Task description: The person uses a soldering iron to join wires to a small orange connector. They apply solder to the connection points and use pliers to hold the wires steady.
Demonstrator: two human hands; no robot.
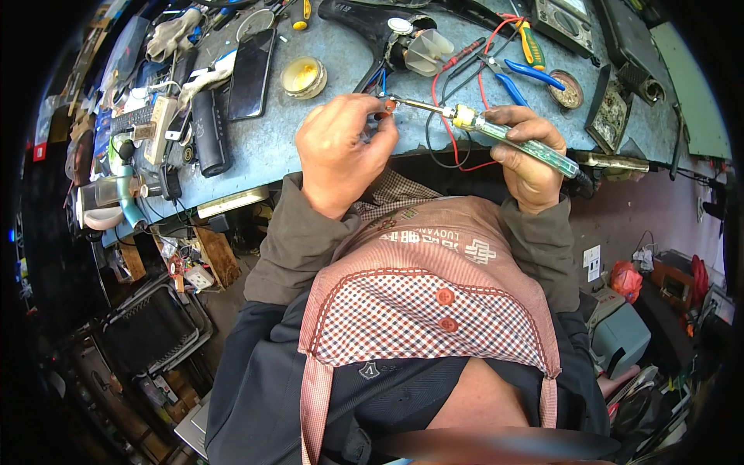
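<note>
A soldering iron (535, 145) with a clear green handle rests in the closed fingers of my right hand (535, 174). Its thin metal shaft points left. The tip meets or nearly meets a small orange-red part (390, 105) at the fingertips of my left hand (341, 151). That hand is closed in a pinch, and its fingers cover most of the part, so its kind is unclear. Thin blue wires (384, 80) run up from there toward a black curved housing (360, 31). A round tin of yellowish paste (303, 77) sits left of the wires.
Blue-handled pliers (515, 85), a yellow-green screwdriver (531, 46) and red and black test leads (457, 58) lie behind my right hand. A multimeter (564, 27) is at the back right. On the left are a black phone (252, 75) and a black cylinder (209, 133).
</note>
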